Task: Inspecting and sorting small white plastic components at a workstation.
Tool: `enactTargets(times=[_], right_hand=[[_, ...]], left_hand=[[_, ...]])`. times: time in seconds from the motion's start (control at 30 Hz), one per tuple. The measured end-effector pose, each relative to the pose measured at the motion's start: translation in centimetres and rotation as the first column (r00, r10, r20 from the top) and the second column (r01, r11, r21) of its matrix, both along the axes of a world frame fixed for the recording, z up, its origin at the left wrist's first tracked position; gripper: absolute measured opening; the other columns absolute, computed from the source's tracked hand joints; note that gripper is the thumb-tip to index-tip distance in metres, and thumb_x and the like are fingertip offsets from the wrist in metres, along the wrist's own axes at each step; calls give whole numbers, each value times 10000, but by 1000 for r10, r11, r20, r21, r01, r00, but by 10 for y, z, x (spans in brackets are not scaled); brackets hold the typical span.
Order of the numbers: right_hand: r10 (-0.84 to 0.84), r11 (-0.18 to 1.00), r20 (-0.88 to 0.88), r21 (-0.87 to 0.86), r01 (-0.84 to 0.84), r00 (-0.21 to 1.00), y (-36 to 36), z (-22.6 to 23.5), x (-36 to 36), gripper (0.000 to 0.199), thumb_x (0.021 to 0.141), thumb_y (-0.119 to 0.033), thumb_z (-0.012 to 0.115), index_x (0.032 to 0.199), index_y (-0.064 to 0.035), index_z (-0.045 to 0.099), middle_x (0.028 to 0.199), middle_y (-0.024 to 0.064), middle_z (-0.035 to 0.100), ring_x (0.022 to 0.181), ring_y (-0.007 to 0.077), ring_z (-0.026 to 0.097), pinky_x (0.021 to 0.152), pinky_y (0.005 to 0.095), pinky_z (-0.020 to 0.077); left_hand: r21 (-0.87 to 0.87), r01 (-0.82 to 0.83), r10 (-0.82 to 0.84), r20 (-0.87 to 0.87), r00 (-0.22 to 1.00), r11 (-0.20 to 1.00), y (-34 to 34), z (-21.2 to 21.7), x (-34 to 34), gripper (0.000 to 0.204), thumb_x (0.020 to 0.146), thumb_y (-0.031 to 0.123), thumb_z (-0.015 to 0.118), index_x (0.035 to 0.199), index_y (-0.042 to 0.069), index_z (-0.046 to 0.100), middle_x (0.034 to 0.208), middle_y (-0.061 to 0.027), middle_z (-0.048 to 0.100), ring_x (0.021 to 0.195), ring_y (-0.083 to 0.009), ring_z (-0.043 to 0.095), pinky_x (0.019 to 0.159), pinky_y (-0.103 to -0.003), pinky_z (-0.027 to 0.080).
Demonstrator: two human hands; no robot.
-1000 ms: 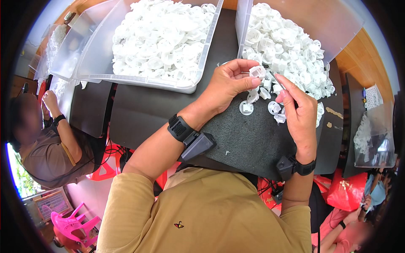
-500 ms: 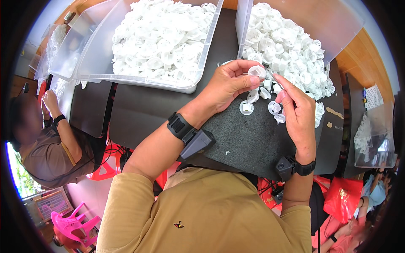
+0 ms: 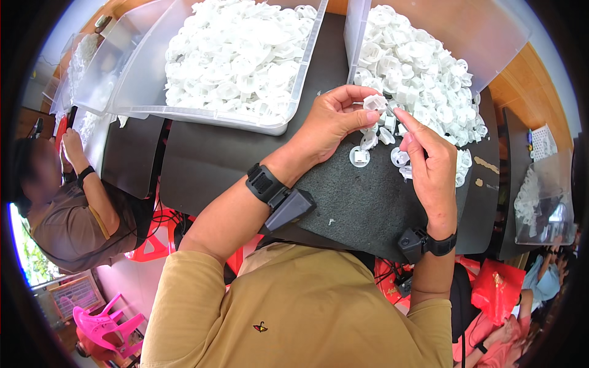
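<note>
My left hand (image 3: 334, 126) pinches a small round white plastic part (image 3: 374, 103) between thumb and fingers, over the far side of the dark grey mat (image 3: 353, 205). Close beside it on the right, my right hand (image 3: 433, 161) is closed around a slim grey metal tool (image 3: 392, 106). The tool's tip is near the part; whether they touch, I cannot tell. A similar white part (image 3: 359, 157) lies on the mat below my left fingers. Several more lie under and beside my right hand, partly covered by it.
A clear plastic bin (image 3: 245, 126) full of white parts stands at the far left. On the right, a heap of white parts (image 3: 417, 80) spills from another clear bin (image 3: 457, 30). A co-worker (image 3: 76, 211) sits at left; a red bag (image 3: 497, 288) is at lower right.
The white part in my left hand has tilted and shifted slightly right. My right hand has moved slightly left, and the metal tool sits closer to the part.
</note>
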State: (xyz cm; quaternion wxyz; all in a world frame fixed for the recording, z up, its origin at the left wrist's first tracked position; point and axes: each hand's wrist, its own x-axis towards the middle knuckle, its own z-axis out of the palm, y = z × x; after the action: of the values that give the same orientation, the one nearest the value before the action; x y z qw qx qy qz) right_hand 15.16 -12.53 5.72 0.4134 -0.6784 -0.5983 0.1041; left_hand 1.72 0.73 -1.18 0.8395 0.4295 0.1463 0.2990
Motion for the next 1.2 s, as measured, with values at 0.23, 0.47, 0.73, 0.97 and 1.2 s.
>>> enactTargets(times=[0.23,0.47,0.73,0.97,1.2], right_hand=[[-12,989,-65,-148,2,998,-3,1,1,359,877,10,516,1202,-82,638,631,90,562,550,145,545,557,283,449],[-49,966,-153,-258,8,987,-4,4,-4,322,907,-37,518,1201,-92,639,577,71,541,488,126,517,500,283,417],[-71,976,-49,-208,59,996,-1,-3,-5,317,909,-50,529,1203,-102,638,574,90,558,493,161,547,515,304,436],[-85,973,-53,-220,71,995,-1,-6,-5,329,903,-38,524,1207,-99,634,577,108,562,501,179,566,520,314,440],[-78,971,-29,-229,69,997,-1,-3,-8,331,903,-32,515,1210,-84,627,569,112,556,494,190,564,520,323,439]], left_hand=[[61,-43,44,-12,999,997,0,0,3,354,837,9,688,1174,20,580,1112,-81,629,991,-122,613,884,-267,522],[132,-81,87,-41,995,988,-2,3,3,357,810,8,716,1149,11,606,1055,-70,645,947,-104,609,861,-248,512],[154,-94,102,-48,994,984,-2,3,3,364,805,-4,713,1153,7,607,1033,-70,651,936,-102,615,865,-246,510],[207,-97,119,-99,988,974,-4,5,3,356,799,-3,720,1139,11,619,1016,-65,658,912,-88,614,818,-227,509],[260,-113,144,-104,984,959,-4,3,3,343,802,-2,719,1132,9,626,1035,-75,661,904,-82,616,807,-225,510]])
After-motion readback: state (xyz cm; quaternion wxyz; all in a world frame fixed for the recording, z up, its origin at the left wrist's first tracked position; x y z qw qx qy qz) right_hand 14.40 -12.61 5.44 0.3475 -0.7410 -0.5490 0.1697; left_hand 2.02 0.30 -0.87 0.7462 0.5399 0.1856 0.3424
